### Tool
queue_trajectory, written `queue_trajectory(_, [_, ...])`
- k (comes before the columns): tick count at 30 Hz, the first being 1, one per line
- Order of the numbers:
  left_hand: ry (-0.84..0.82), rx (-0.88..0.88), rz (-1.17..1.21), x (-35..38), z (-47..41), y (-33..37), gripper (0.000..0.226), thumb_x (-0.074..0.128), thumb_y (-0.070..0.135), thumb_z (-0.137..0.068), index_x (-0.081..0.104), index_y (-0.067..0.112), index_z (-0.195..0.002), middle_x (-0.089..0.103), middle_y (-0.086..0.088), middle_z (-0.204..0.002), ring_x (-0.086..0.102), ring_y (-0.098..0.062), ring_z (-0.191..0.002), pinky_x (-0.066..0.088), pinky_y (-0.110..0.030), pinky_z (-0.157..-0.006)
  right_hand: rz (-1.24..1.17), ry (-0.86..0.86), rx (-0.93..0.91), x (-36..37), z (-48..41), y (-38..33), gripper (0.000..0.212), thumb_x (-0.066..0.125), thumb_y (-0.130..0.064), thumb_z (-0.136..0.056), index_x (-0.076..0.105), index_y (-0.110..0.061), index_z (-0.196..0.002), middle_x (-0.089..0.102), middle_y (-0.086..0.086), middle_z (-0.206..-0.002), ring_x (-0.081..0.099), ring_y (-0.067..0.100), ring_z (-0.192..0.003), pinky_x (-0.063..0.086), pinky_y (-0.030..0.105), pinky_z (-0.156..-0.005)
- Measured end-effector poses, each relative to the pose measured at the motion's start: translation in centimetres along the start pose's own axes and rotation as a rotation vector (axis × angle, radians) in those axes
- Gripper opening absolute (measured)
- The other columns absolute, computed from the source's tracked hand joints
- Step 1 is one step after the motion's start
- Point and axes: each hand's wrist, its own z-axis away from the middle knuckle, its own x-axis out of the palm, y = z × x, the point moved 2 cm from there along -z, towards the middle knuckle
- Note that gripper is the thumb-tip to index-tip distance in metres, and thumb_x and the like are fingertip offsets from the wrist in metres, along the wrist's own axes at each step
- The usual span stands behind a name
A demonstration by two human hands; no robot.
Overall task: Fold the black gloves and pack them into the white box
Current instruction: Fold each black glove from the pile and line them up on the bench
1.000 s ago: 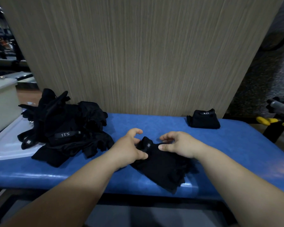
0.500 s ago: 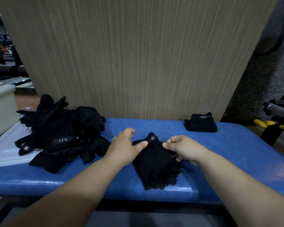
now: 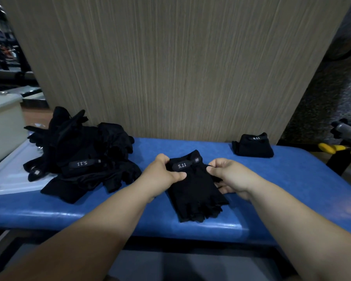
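We have both hands on one black glove [image 3: 195, 191]. Our left hand [image 3: 162, 175] grips the left corner of its cuff, thumb curled over the cloth just beside the strap marked 5.11. Our right hand [image 3: 229, 177] pinches the opposite edge of the cuff with curled fingers. Between the two grips the glove lies flat on the blue bench [image 3: 292, 189], its short finger ends pointing toward us near the front edge. Left of the left-hand grip sits a loose pile of gloves [image 3: 79, 157], partly on a white tray [image 3: 6, 179]. Farther left, well apart from the grip, stands the white box [image 3: 4, 122]. Beyond and right of the right-hand grip rests a folded glove [image 3: 252, 147], near the foot of the wood-grain panel [image 3: 180, 67].
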Motion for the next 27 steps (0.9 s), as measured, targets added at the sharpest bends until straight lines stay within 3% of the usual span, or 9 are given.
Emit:
queue_trajectory(3, [-0.027, -0.011, 0.247, 0.3, -0.3, -0.3, 0.05, 0.077, 0.014, -0.073, 0.043, 0.029, -0.106, 0.066, -0.015, -0.107, 0.066, -0.03, -0.099, 0.052, -0.046, -0.092, 0.013, -0.038, -0.009, -0.2, 0.0, 0.2, 0.006, 0.054, -0.012, -0.096, 0.06, -0.014, -0.095, 0.068, 0.003, -0.077, 0.066, 0.014, -0.065, 0.052, 0.025, -0.057])
queue_trajectory(6, [-0.043, -0.019, 0.455, 0.8, -0.5, -0.7, 0.068, 0.072, -0.001, -0.079, 0.036, 0.029, -0.128, 0.067, -0.012, -0.111, 0.067, -0.028, -0.098, 0.053, -0.041, -0.091, 0.017, -0.062, 0.002, -0.5, 0.0, 0.2, 0.012, 0.057, -0.012, -0.092, 0.066, -0.014, -0.1, 0.07, 0.004, -0.083, 0.067, 0.015, -0.072, 0.052, 0.025, -0.064])
queue_trajectory(10, [-0.06, -0.055, 0.582, 1.4, -0.6, -0.9, 0.079, 0.071, -0.002, -0.08, 0.029, 0.026, -0.141, 0.063, -0.009, -0.117, 0.067, -0.025, -0.099, 0.054, -0.038, -0.088, 0.006, -0.115, 0.006, -0.5, 0.1, 0.1, 0.008, 0.068, -0.023, -0.087, 0.067, -0.016, -0.083, 0.072, 0.004, -0.082, 0.068, 0.015, -0.075, 0.053, 0.025, -0.07])
queue_trajectory(14, [-0.135, -0.116, 0.551, 1.2, -0.9, -1.2, 0.069, 0.076, 0.01, -0.078, 0.04, 0.01, -0.137, 0.064, -0.013, -0.121, 0.066, -0.026, -0.105, 0.05, -0.042, -0.098, -0.035, -0.048, 0.008, -0.3, -0.3, 0.3, 0.012, 0.068, -0.011, -0.086, 0.059, -0.012, -0.079, 0.071, 0.007, -0.077, 0.068, 0.018, -0.072, 0.056, 0.029, -0.067])
queue_trajectory(16, [-0.28, -0.109, 0.489, 0.9, -0.7, -0.9, 0.046, 0.069, 0.014, -0.085, 0.053, 0.003, -0.127, 0.069, -0.013, -0.114, 0.067, -0.024, -0.105, 0.049, -0.041, -0.099, -0.095, -0.027, 0.023, -0.3, -0.3, 0.3, 0.013, 0.066, -0.011, -0.088, 0.057, -0.013, -0.08, 0.071, 0.006, -0.074, 0.067, 0.017, -0.068, 0.055, 0.027, -0.061])
queue_trajectory(18, [-0.356, -0.113, 0.414, 0.5, -0.4, -0.7, 0.027, 0.06, 0.017, -0.093, 0.062, 0.003, -0.116, 0.072, -0.009, -0.107, 0.069, -0.02, -0.101, 0.053, -0.035, -0.093, -0.136, -0.015, 0.032, -0.6, -0.3, 0.3, 0.011, 0.065, -0.012, -0.089, 0.056, -0.012, -0.082, 0.071, 0.007, -0.077, 0.067, 0.018, -0.069, 0.056, 0.027, -0.062])
queue_trajectory(23, [-0.373, -0.156, 0.313, 0.2, -0.2, -0.6, 0.03, 0.062, 0.024, -0.091, 0.062, 0.005, -0.115, 0.074, -0.009, -0.1, 0.071, -0.02, -0.086, 0.055, -0.027, -0.067, -0.128, -0.042, 0.012, -0.7, -0.1, 0.1, 0.004, 0.059, -0.015, -0.094, 0.057, -0.012, -0.096, 0.068, -0.001, -0.068, 0.062, 0.008, -0.053, 0.053, 0.025, -0.054])
queue_trajectory(27, [-0.37, -0.137, 0.308, 0.5, -0.2, -0.7, 0.011, 0.057, 0.019, -0.094, 0.062, 0.011, -0.099, 0.074, -0.004, -0.085, 0.07, -0.016, -0.074, 0.054, -0.028, -0.065, -0.105, -0.091, -0.001, -0.7, 0.1, 0.2, 0.003, 0.057, -0.017, -0.095, 0.059, -0.015, -0.095, 0.068, -0.002, -0.067, 0.062, 0.009, -0.053, 0.053, 0.025, -0.053])
